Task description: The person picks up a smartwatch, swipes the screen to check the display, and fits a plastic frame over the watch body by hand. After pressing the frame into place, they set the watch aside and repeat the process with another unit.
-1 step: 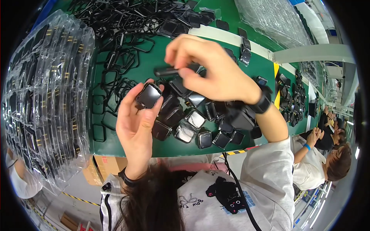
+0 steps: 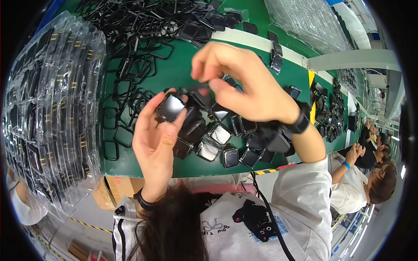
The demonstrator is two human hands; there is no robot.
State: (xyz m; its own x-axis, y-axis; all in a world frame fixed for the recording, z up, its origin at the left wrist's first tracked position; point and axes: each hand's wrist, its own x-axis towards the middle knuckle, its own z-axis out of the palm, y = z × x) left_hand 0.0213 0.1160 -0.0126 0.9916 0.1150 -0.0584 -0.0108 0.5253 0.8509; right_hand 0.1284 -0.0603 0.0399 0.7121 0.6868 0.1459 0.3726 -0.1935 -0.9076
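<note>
My left hand (image 2: pixel 156 137) holds a small square black watch case (image 2: pixel 171 107) by its edges, its glossy face up and reflecting light. Above and to the right of it, my right hand (image 2: pixel 237 80) has thumb and fingers pinched on a thin dark piece (image 2: pixel 191 89). That piece is smeared by motion and I cannot make out its kind; it reaches close to the case's upper edge. Below my right hand lie several similar watch cases (image 2: pixel 220 134) with glossy or silvery faces, some overlapping. Loose black square frames (image 2: pixel 111 150) lie left of my left hand.
Stacked clear plastic trays (image 2: pixel 52 108) with dark parts stand at the left edge. A heap of black frames (image 2: pixel 130 21) covers the far left of the green table (image 2: pixel 174 56). More watch cases (image 2: pixel 333 108) lie beyond a yellow-black strip. A co-worker (image 2: pixel 355 187) sits at the right.
My right hand has shifted slightly right, and the dark piece in it has come down toward the case. My left hand has moved a little right with the case, whose face reflects more light.
</note>
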